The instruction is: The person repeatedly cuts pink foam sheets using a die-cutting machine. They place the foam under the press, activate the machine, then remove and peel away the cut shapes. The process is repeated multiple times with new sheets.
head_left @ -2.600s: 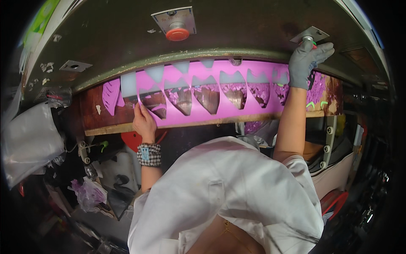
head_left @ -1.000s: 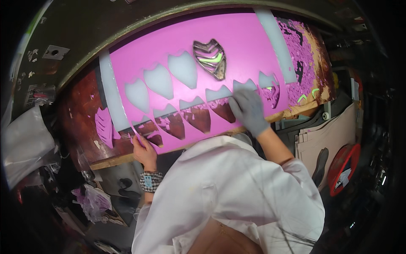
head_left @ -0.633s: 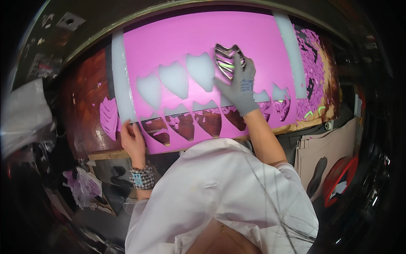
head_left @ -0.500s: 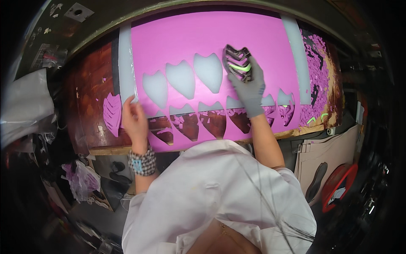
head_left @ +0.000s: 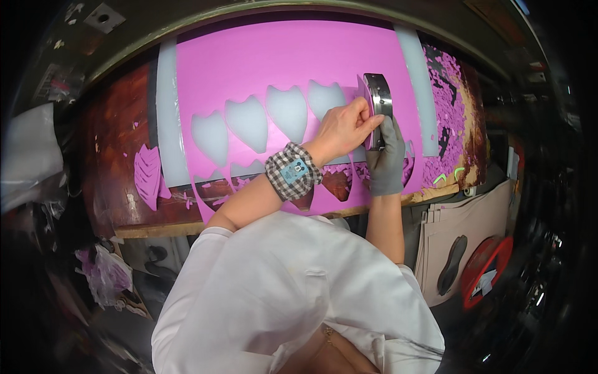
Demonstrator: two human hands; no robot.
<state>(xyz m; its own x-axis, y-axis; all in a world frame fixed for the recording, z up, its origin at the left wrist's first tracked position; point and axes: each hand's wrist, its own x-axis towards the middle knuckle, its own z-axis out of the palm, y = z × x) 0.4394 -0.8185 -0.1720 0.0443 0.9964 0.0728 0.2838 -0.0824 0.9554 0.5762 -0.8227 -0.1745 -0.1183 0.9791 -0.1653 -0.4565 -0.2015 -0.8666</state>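
A: How many metal pieces do we have in hand?

B: One: a shiny, dark-edged metal cutting die (head_left: 382, 93) with a deep wall, turned on edge over the right part of the smooth, thin, magenta-pink sheet (head_left: 274, 56).

A: And our two hands?

B: Our right hand in a grey knit glove (head_left: 387, 161) has its grip closed round the die's near right side. Our bare left hand (head_left: 341, 129), with one black-and-white checked fabric cuff (head_left: 293, 172) at the wrist, has bent fingers and thumb drawn nearly together at the die's left face. A thin pink sliver (head_left: 361, 87) shows there; we cannot tell whether that grip has hold of it.

A: What can we count in the sheet?

B: Four shield-shaped openings in the far row, the rightmost partly behind our left hand. Our forearm hides some of the near row, so we cannot count it.

A: Around it?

B: Two pale blue-grey flat strips (head_left: 168, 112), one along each side; slit pink chevron pieces (head_left: 147, 177) on the worn, red-brown wooden surface (head_left: 121, 128) at left; many crumbly pink scraps (head_left: 453, 103) at right, with two bright green V-shaped bits (head_left: 459, 172) near them.
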